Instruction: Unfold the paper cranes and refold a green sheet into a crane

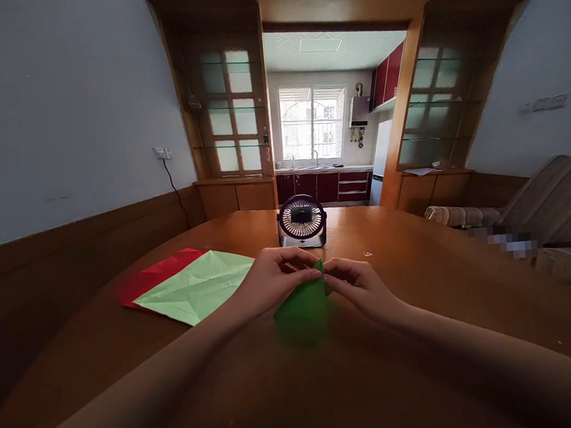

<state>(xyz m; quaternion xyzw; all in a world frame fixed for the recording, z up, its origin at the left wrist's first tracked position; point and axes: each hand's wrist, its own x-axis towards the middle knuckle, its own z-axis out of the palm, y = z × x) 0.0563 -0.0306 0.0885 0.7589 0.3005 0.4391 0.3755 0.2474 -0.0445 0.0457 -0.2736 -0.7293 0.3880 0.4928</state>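
At the far left of the wooden table (421,275) lies a red sheet of paper (158,273), flat and mostly covered by a pale green sheet (199,287) that overlaps its right side (both show crease lines from earlier folds). Just right of the pale green sheet comes the left hand (271,283), its fingers curled and pinching the top of a dark green folded paper (303,305). That paper stands between the two hands near the middle of the table, its pointed tip up at the fingertips and its wider lower part resting on or just above the tabletop; which of the two, the view does not settle. Behind it, a little farther across the table, a small round desk fan (301,221) faces the camera. To the right, the right hand (359,286) meets the same tip, thumb and forefinger nipped onto the paper's upper edge, other fingers loosely bent. Beyond the table's right edge sits a sofa (554,200).
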